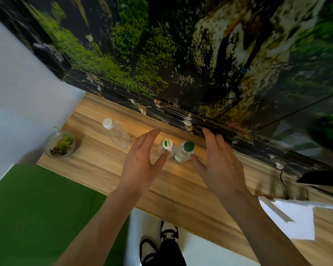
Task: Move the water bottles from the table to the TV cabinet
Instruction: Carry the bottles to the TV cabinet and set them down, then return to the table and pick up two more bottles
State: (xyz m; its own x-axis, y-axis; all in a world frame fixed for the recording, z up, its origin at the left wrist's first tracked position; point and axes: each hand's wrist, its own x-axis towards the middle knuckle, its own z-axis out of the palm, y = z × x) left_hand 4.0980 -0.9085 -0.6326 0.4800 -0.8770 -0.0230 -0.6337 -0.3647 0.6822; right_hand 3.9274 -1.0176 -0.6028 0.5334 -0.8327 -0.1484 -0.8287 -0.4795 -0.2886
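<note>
Two small clear water bottles stand upright on the wooden TV cabinet (181, 192), side by side. One has a white and green cap (167, 145), the other a plain green cap (185, 152). My left hand (142, 160) is open just left of them, its thumb close to the left bottle. My right hand (217, 162) is open just right of them, thumb near the green-capped bottle. Neither hand grips a bottle. A larger clear bottle with a white cap (114, 134) stands further left on the cabinet.
A big TV screen (181, 54) showing a forest picture rises right behind the bottles. A glass bowl with a small plant (61, 144) sits at the cabinet's left end. White papers (290, 217) and a cable lie at the right. A green mat (37, 217) covers the floor at left.
</note>
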